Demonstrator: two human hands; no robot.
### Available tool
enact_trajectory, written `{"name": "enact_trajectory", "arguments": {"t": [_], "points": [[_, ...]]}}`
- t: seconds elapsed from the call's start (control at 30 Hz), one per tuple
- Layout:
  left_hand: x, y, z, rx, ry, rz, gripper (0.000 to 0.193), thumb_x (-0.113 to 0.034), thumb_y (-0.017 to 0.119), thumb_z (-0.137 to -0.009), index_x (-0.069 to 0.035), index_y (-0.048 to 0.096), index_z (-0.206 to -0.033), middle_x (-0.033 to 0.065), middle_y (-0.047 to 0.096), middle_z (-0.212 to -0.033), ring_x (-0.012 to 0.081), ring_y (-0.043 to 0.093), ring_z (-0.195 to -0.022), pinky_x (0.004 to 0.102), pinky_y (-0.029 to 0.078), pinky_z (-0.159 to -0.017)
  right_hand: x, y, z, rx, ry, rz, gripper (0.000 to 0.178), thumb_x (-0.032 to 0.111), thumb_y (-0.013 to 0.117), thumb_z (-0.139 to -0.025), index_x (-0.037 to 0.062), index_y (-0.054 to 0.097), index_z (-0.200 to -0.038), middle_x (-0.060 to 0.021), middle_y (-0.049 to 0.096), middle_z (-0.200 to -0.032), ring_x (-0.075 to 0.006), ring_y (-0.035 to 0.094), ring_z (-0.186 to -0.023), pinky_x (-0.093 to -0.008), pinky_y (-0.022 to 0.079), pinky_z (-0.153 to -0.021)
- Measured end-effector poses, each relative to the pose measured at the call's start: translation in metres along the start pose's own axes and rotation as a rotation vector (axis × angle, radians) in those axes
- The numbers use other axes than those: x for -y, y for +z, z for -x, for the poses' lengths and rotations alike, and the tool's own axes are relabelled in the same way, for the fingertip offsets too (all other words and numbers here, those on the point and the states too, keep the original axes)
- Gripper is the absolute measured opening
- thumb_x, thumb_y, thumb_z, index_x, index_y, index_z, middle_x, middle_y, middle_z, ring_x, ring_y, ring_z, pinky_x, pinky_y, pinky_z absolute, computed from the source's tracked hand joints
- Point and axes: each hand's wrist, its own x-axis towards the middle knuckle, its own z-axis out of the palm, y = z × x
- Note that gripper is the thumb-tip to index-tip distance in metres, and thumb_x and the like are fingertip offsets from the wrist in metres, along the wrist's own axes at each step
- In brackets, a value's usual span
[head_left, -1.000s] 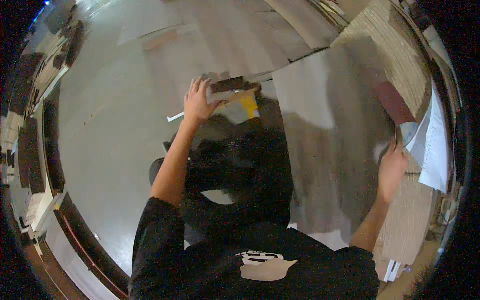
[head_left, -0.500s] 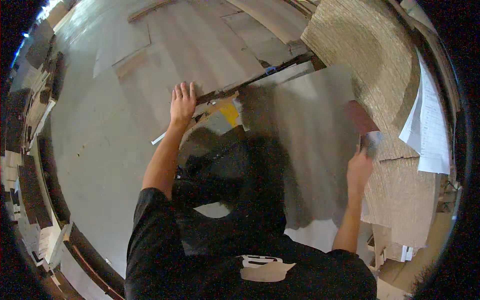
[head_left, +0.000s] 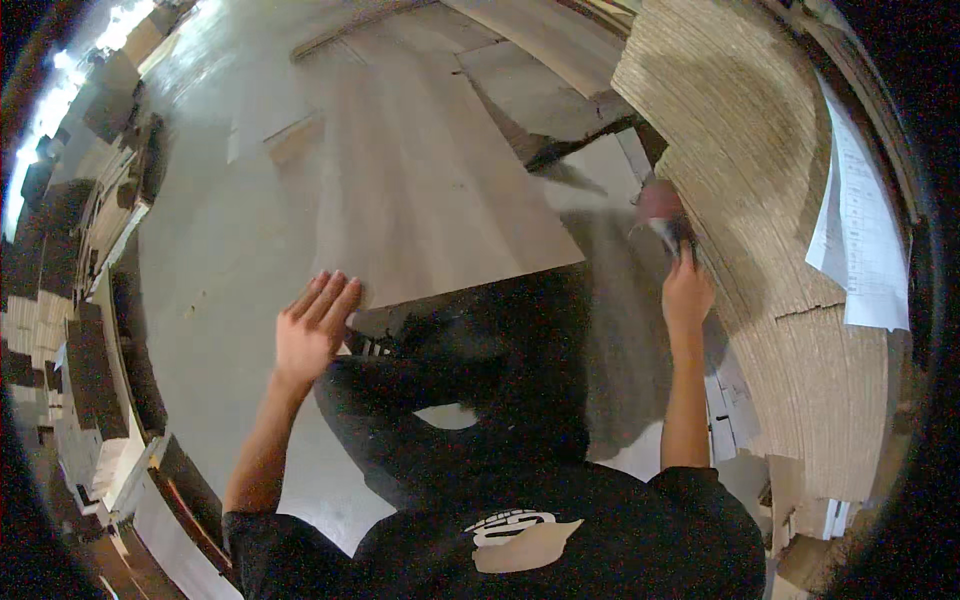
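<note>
My left hand (head_left: 312, 335) lies with its fingers stretched out at the near left corner of a large thin brown sheet (head_left: 430, 190), which looks like cardboard. The sheet stretches away from me, its near edge in front of my lap. On the right, my right hand (head_left: 688, 300) is closed round the dark handle of a tool with a reddish-brown head and a pale band (head_left: 660, 205). Motion blurs the tool, so its exact kind is unclear. Its head is above the left edge of a stack of corrugated cardboard (head_left: 740, 110), to the right of the sheet.
White papers (head_left: 860, 230) hang over the stack's right side. More flat brown sheets (head_left: 540, 85) lie on the grey floor (head_left: 210, 240) ahead. Piles of boards and cardboard (head_left: 100, 220) line the left. My dark-clothed legs (head_left: 470, 370) are below the sheet.
The large sheet's near edge has come closer, over my lap, covering the yellow patch. My left hand has moved nearer and leftward. My right hand and its tool have shifted left.
</note>
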Motion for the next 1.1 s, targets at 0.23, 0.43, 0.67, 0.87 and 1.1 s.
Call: {"name": "enact_trajectory", "arguments": {"t": [0.23, 0.43, 0.67, 0.87, 1.1], "points": [[-0.011, -0.121, -0.033, -0.285, -0.154, 0.126, 0.027, 0.003, 0.062, -0.079, -0.003, 0.073, -0.103, 0.0150, 0.073, -0.107, 0.0308, 0.071, -0.103, 0.0373, 0.058, -0.087, 0.126, 0.080, -0.053, -0.319, -0.284, -1.486, 0.038, 0.022, 0.048, -0.101, -0.0010, 0.056, -0.131, -0.0180, 0.064, -0.126, -0.0303, 0.055, -0.120, -0.0416, 0.039, -0.106], [-0.025, -0.195, 0.000, -0.424, -0.378, 0.123, 0.025, -0.012, 0.055, -0.096, 0.005, 0.072, -0.101, 0.0156, 0.075, -0.100, 0.0240, 0.073, -0.091, 0.0298, 0.055, -0.081, 0.277, -0.055, -0.095, -0.432, -0.485, -1.984, 0.025, 0.015, 0.057, -0.096, 0.0028, 0.061, -0.118, 0.0009, 0.061, -0.093, -0.0139, 0.056, -0.088, -0.0310, 0.045, -0.088], [0.058, -0.167, 0.215, -0.973, -0.644, -0.030, 0.027, -0.018, 0.050, -0.105, 0.006, 0.058, -0.099, 0.0055, 0.060, -0.087, 0.0130, 0.052, -0.079, 0.0284, 0.045, -0.069, 0.404, -0.267, -0.007, -1.063, -0.872, -1.785, 0.047, 0.007, 0.064, -0.070, 0.0090, 0.063, -0.116, -0.0161, 0.058, -0.088, -0.0366, 0.057, -0.083, -0.0477, 0.046, -0.073], [0.041, -0.118, 0.357, -1.168, -0.963, 0.471, 0.044, -0.039, 0.052, -0.104, 0.002, 0.055, -0.119, 0.0102, 0.061, -0.114, 0.0203, 0.058, -0.100, 0.0370, 0.052, -0.087, 0.482, -0.358, 0.093, -0.881, -1.204, -1.762, 0.044, 0.035, 0.079, -0.060, 0.0203, 0.065, -0.099, -0.0041, 0.060, -0.071, -0.0291, 0.066, -0.070, -0.0465, 0.050, -0.056], [-0.054, -0.026, 0.432, -1.140, -1.123, 0.845, 0.063, -0.053, 0.058, -0.096, -0.007, 0.049, -0.137, 0.0135, 0.052, -0.137, 0.0293, 0.053, -0.119, 0.0486, 0.048, -0.098, 0.505, -0.313, 0.201, -0.895, -1.443, -1.738, 0.018, 0.039, 0.064, -0.072, 0.0243, 0.063, -0.083, -0.0013, 0.057, -0.066, -0.0236, 0.064, -0.065, -0.0421, 0.042, -0.046]]}}
